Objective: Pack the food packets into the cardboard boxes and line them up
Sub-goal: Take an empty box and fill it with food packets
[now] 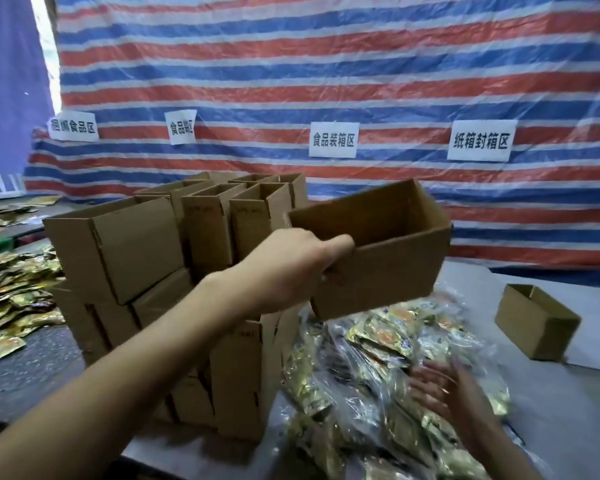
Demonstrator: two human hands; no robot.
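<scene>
The grey table runs under both my arms. Below my left hand and forearm stands a stack of cardboard boxes. Under my right hand lies a heap of gold food packets in clear plastic bags, touching that stack. Beyond my right hand and to its right, one open box sits apart. Far to the left of my left hand, loose packets lie scattered.
</scene>
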